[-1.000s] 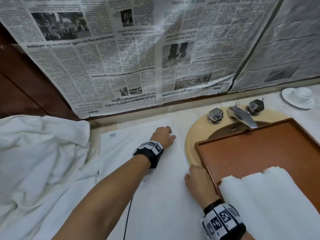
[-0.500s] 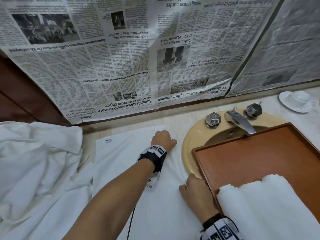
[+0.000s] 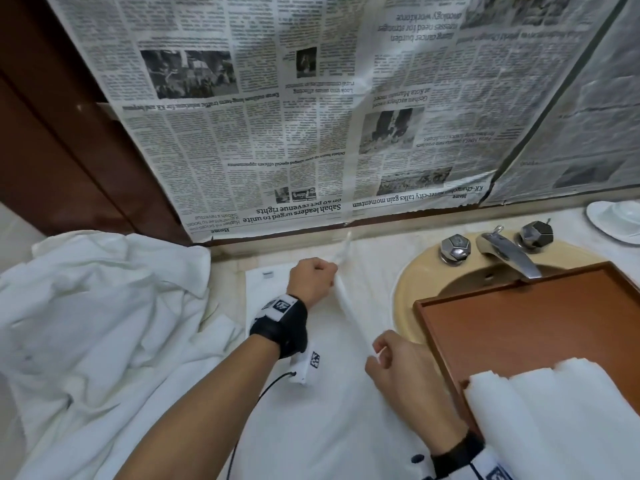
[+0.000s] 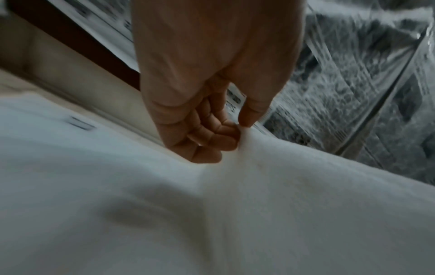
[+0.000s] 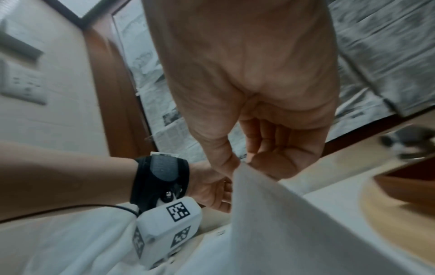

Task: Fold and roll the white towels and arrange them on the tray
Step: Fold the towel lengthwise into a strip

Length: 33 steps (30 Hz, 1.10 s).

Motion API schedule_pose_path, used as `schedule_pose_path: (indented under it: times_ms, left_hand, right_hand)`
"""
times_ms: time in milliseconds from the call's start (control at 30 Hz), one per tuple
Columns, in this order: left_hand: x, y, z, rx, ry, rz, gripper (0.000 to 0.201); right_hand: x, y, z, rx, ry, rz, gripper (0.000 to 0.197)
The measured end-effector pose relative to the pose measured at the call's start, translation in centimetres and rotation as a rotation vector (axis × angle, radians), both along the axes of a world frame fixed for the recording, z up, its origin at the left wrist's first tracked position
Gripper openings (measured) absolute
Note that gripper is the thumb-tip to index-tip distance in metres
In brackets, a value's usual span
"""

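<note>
A white towel (image 3: 311,403) lies spread on the counter in front of me. My left hand (image 3: 313,277) pinches its far right edge between thumb and curled fingers (image 4: 226,134). Nearer me, my right hand (image 3: 388,355) pinches the same edge (image 5: 237,173). Between the two hands the edge stands lifted off the counter as a raised ridge (image 3: 349,306). A brown wooden tray (image 3: 540,323) rests over the sink to the right. Rolled white towels (image 3: 561,417) lie side by side at its near end.
A heap of crumpled white towels (image 3: 86,323) fills the counter's left side. The beige sink (image 3: 412,289) has a chrome tap (image 3: 505,251) and two knobs. A white cup and saucer (image 3: 616,220) stand far right. Newspaper (image 3: 311,116) covers the wall behind.
Both hands, which rested at the towel's right edge, have pinched it and lifted it, drawing it up and leftward. The head view has shifted left and down.
</note>
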<state>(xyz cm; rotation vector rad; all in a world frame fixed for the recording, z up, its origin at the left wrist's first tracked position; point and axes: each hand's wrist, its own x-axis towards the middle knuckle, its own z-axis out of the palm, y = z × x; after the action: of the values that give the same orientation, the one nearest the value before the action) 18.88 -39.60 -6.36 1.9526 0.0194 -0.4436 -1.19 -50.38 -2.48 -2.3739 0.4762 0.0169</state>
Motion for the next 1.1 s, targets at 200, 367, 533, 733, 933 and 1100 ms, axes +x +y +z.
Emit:
schedule_pose_path:
  times_ms: [200,367,533,733,933,1100]
  left_hand:
    - [0.6,9.8,-1.9,0.109,0.033,0.122,0.021]
    - [-0.1,13.7,-4.0,0.199,0.035,0.192,0.022]
    - [-0.4,14.1,-4.7,0.232,0.037,0.233,0.025]
    - [0.2,13.8,-5.0,0.359,0.045,0.176,0.036]
    - [0.8,14.6,-6.2,0.449,0.016,0.13,0.023]
    - [1.2,14.9,-6.3,0.509,0.018,0.114,0.026]
  right_hand:
    - [3.1,7.7,-1.8,-0.121,0.067,0.256,0.005]
    - [3.8,12.0,-4.5,-0.123,0.174,0.339,0.005]
    - [3.4,12.8,-6.9,-0.028,0.163,0.354,0.01]
    - [3.4,12.9,-7.4,0.015,0.087,0.375,0.008]
    - [3.6,13.5,-7.6,0.049,0.029,0.39,0.009]
    - [3.8,14.0,-8.4,0.07,0.08,0.387,0.009]
